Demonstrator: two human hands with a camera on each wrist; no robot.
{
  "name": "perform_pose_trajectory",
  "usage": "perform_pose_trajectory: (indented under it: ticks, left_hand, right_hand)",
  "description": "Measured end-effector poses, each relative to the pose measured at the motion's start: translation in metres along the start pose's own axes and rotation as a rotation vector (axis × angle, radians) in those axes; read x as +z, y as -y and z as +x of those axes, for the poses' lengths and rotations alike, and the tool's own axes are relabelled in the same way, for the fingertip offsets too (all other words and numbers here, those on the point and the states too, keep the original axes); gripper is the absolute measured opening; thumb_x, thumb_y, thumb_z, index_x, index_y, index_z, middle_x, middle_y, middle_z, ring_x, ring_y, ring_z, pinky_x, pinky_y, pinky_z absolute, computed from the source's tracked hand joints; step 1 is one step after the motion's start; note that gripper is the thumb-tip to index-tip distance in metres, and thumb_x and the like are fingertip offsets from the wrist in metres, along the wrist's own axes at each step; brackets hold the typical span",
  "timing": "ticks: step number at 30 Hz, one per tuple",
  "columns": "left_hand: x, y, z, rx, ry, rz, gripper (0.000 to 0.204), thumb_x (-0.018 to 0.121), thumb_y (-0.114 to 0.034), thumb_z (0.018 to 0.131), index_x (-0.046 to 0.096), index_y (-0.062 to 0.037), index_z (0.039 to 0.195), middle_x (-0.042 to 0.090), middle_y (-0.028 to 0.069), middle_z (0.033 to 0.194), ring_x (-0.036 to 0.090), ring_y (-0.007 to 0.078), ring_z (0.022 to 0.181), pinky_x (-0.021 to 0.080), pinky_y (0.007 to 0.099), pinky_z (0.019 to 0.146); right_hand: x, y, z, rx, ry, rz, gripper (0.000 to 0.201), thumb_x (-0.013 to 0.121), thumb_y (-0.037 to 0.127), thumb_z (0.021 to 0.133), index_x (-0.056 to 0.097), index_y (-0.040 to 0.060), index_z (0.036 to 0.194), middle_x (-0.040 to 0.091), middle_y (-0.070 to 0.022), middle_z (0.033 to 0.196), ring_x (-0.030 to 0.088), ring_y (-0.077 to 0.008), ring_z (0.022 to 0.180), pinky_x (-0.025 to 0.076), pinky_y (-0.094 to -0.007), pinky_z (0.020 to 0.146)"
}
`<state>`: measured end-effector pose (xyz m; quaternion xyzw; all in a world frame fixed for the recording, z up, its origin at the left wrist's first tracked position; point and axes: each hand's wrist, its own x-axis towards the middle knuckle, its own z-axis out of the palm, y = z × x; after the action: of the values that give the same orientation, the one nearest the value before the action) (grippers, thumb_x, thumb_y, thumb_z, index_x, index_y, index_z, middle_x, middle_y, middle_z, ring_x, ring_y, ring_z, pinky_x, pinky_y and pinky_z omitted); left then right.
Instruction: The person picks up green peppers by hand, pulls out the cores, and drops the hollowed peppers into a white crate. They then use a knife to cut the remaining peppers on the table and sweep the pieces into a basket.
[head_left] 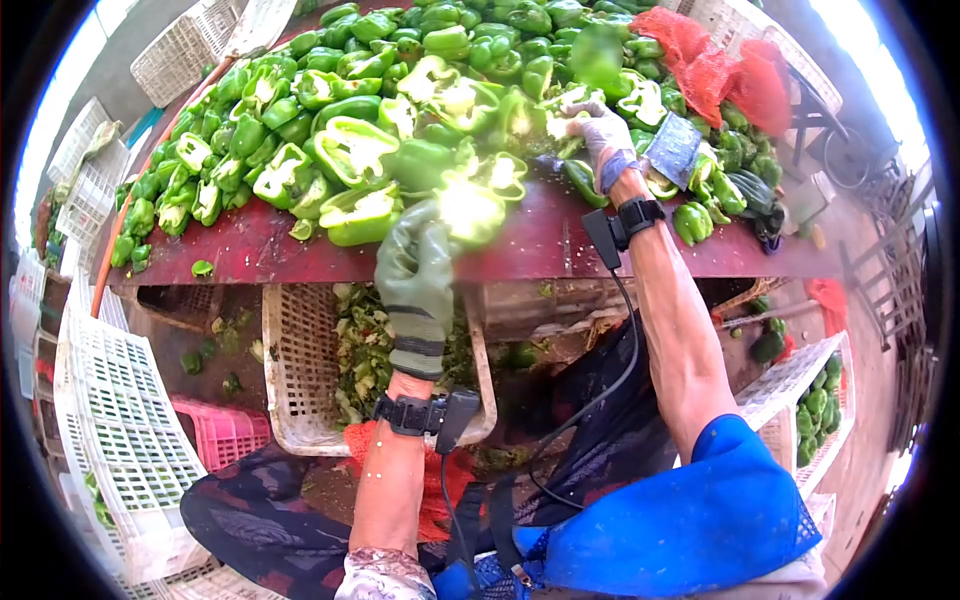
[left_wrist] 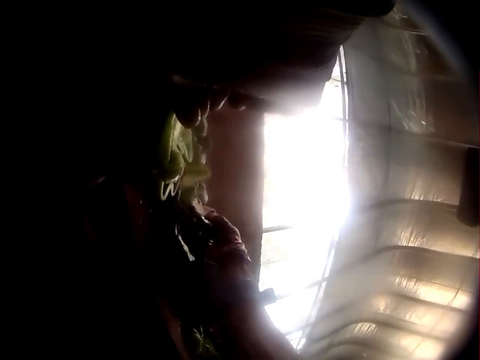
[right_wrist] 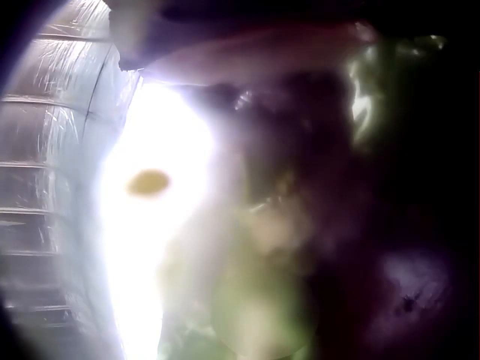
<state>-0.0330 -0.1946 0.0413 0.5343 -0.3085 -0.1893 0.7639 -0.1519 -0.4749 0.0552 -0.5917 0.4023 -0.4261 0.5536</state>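
Note:
My left hand (head_left: 415, 265), in a grey-green glove with a dark striped cuff, grips a green bell pepper half (head_left: 472, 212) at the table's front edge. Glare washes out the pepper's cut face. Farther right, my right hand (head_left: 605, 142) wears a thin pale purple glove. Its fingers reach left to pale cut pepper pieces (head_left: 560, 122); blur hides whether they pinch one. Behind both hands lies a heap of whole and split green peppers (head_left: 480, 50). The left wrist view is mostly dark; in the right wrist view a pale, blurred pepper piece (right_wrist: 277, 225) shows.
The dark red table (head_left: 330, 257) carries the heap. Beneath its edge stands a white crate (head_left: 300, 350) with green scraps. A red mesh bag (head_left: 690, 65) and a grey flat-bladed piece (head_left: 674, 150) lie to the right. White crates (head_left: 130, 420) and a pink basket (head_left: 222, 430) stand left.

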Motion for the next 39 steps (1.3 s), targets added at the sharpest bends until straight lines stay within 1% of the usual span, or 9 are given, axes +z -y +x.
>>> perform_pose_trajectory:
  ticks: [10,14,17,22,25,29,30,33,39]
  left_hand:
    - [0.038,-0.002,0.013,-0.246,0.083,-0.245,0.024,0.059,-0.016,0.096,0.058,-0.0058,0.117,0.062,0.0074,0.111,0.063,0.018,0.095,0.057,0.0353,0.075]
    - [0.033,0.005,0.019,-0.468,-0.019,-0.416,0.031,0.059,-0.026,0.095,0.055,-0.0083,0.12,0.061,0.0073,0.107,0.062,0.0212,0.096,0.056,0.0414,0.077]
    - [0.023,-0.004,0.01,-0.349,0.111,-0.29,0.033,0.057,-0.028,0.096,0.054,-0.0082,0.121,0.059,0.0076,0.108,0.061,0.0223,0.097,0.054,0.0433,0.081]
    - [0.012,-0.005,-0.006,-0.434,0.021,-0.431,0.043,0.054,-0.038,0.096,0.05,-0.0042,0.121,0.058,0.0093,0.106,0.06,0.026,0.099,0.053,0.045,0.083]
    - [0.001,-0.02,-0.017,-0.417,0.239,-0.375,0.048,0.055,-0.043,0.096,0.049,-0.0042,0.123,0.058,0.0107,0.107,0.06,0.0266,0.098,0.054,0.0447,0.082]
    - [-0.002,-0.055,-0.021,-0.666,0.188,-0.709,0.068,0.047,-0.062,0.093,0.046,-0.0084,0.134,0.058,0.0138,0.123,0.061,0.0288,0.103,0.055,0.0476,0.081]
    - [-0.001,-0.06,-0.026,-0.411,0.229,-0.679,0.074,0.045,-0.066,0.091,0.044,-0.0095,0.139,0.054,0.0133,0.134,0.059,0.0307,0.113,0.055,0.0489,0.084]
    - [-0.046,-0.071,-0.026,-0.501,0.301,-0.979,0.07,0.05,-0.057,0.092,0.042,-0.0088,0.142,0.053,0.0127,0.137,0.057,0.0318,0.118,0.057,0.0492,0.085]
    - [-0.126,-0.09,-0.03,-0.541,0.413,-0.806,0.052,0.056,-0.021,0.094,0.043,0.0021,0.138,0.054,0.0194,0.134,0.057,0.0334,0.119,0.053,0.0507,0.095]
  right_hand:
    - [-0.018,0.079,-0.073,-0.217,0.075,-0.116,0.022,0.062,-0.007,0.081,0.067,0.0033,0.099,0.07,-0.0092,0.09,0.065,-0.0138,0.067,0.055,-0.027,0.055]
    - [-0.018,0.075,-0.093,-0.116,0.176,0.33,0.022,0.066,-0.005,0.08,0.064,-0.0006,0.102,0.071,-0.0134,0.094,0.067,-0.0169,0.065,0.057,-0.0288,0.054]
    - [-0.022,0.073,-0.103,-0.111,0.256,0.349,0.026,0.062,-0.01,0.082,0.063,0.001,0.106,0.067,-0.0113,0.103,0.067,-0.02,0.087,0.059,-0.0326,0.074]
    - [-0.018,0.09,-0.121,-0.226,0.414,0.484,0.029,0.064,-0.007,0.082,0.063,0.0011,0.109,0.066,-0.0114,0.112,0.067,-0.022,0.095,0.06,-0.0382,0.081]
    - [-0.014,0.111,-0.138,-0.321,0.54,0.511,0.031,0.066,-0.001,0.079,0.062,0.0009,0.11,0.063,-0.0138,0.12,0.064,-0.0239,0.105,0.058,-0.0413,0.087]
    - [0.005,0.114,-0.151,-0.191,0.713,0.777,0.032,0.064,0.0,0.082,0.06,-0.0011,0.114,0.062,-0.0161,0.123,0.064,-0.025,0.106,0.058,-0.0356,0.085]
    - [0.011,0.108,-0.152,-0.195,0.726,0.775,0.032,0.065,0.001,0.082,0.061,-0.0006,0.114,0.063,-0.0152,0.122,0.064,-0.0242,0.106,0.057,-0.0349,0.088]
    - [0.026,0.091,-0.16,-0.145,0.754,0.742,0.032,0.067,0.0,0.082,0.061,-0.0003,0.113,0.063,-0.0133,0.122,0.063,-0.0219,0.109,0.053,-0.0329,0.095]
    - [0.054,0.072,-0.172,-0.128,0.776,0.609,0.038,0.073,0.005,0.081,0.059,0.0003,0.116,0.062,-0.0152,0.123,0.065,-0.0228,0.104,0.056,-0.0358,0.091]
